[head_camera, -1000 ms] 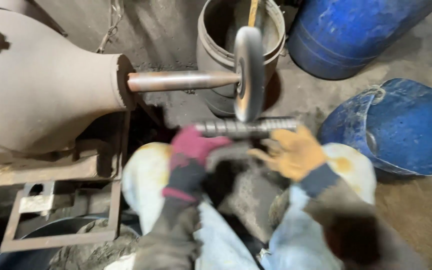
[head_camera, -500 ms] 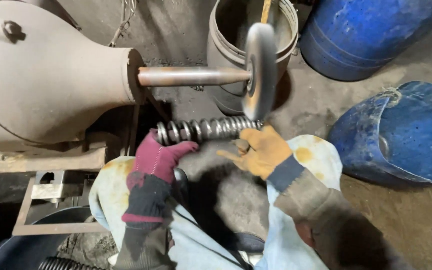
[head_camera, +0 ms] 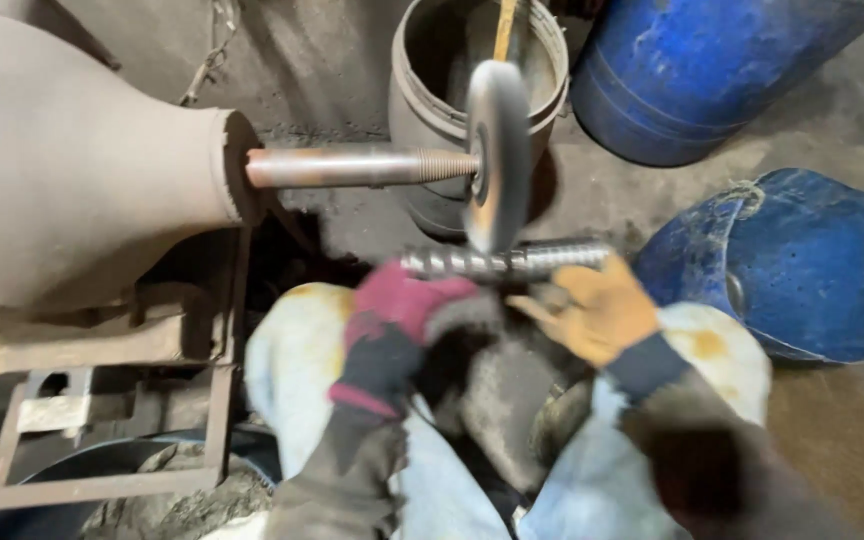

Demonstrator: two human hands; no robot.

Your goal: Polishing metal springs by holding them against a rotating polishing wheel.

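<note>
A ribbed metal spiral rod (head_camera: pixel 512 262) lies crosswise just under the spinning grinding wheel (head_camera: pixel 497 155), touching its lower edge. My left hand (head_camera: pixel 402 310), in a dark red glove, grips the rod's left end. My right hand (head_camera: pixel 597 310), in a yellow-orange glove, holds the rod's right part from below. The wheel sits on a threaded shaft (head_camera: pixel 362 167) that comes out of a large beige motor housing (head_camera: pixel 72 190) at the left. Both hands are blurred by motion. My knees in light, stained trousers (head_camera: pixel 297 350) are below the hands.
A grey bucket (head_camera: pixel 432 90) with a wooden stick stands behind the wheel. A blue drum (head_camera: pixel 692 70) is at the upper right and a blue tub (head_camera: pixel 802 260) lies at the right. A rusty metal frame (head_camera: pixel 102 440) supports the motor at the lower left.
The rod has slid back to the right under the wheel, after sitting further left half a second ago. Both hands moved with it and still hold it.
</note>
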